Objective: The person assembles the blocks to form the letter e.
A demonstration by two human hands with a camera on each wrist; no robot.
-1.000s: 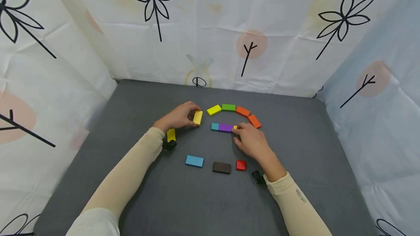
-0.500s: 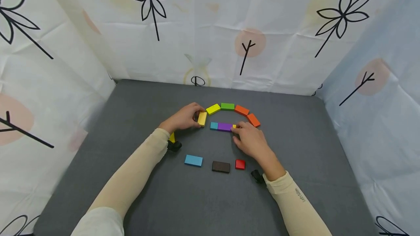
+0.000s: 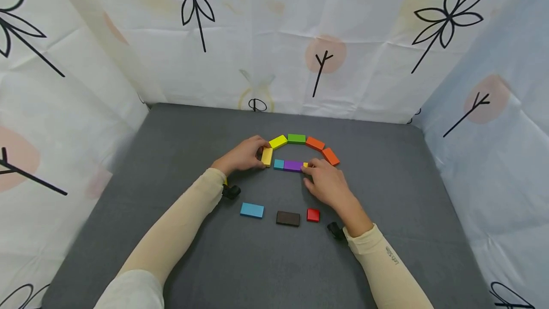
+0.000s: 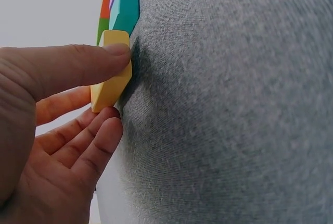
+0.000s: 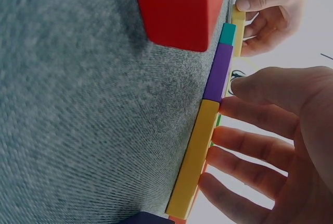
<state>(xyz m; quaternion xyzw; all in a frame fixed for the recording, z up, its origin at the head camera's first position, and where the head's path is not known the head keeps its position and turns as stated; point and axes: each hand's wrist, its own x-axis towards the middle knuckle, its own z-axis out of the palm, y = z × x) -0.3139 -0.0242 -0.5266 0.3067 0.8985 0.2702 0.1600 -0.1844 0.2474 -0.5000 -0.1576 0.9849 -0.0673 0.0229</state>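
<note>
My left hand [image 3: 244, 154] pinches a pale yellow block [image 3: 267, 157] between thumb and fingers, at the left end of an arc of blocks. The arc runs on through a yellow block [image 3: 278, 142], a green block [image 3: 297, 139] and two orange ones. Inside it lies a straight row: a teal block [image 3: 279, 164], a purple block [image 3: 293, 166] and a golden yellow block [image 5: 195, 161]. My right hand [image 3: 328, 182] covers most of the golden one in the head view. In the right wrist view its fingers extend along the row's far side, fingertips right at the blocks.
Nearer on the grey table [image 3: 266, 271] lie a light blue block [image 3: 252, 210], a dark brown block [image 3: 288, 219] and a small red block [image 3: 313, 215]. Another yellow block [image 3: 225, 181] is mostly hidden by the left wrist. Patterned white cloth [image 3: 364, 85] hangs behind and beside the table.
My left hand has moved right with the pale yellow block, bringing it up against the arc's yellow block. My right hand stays by the row.
</note>
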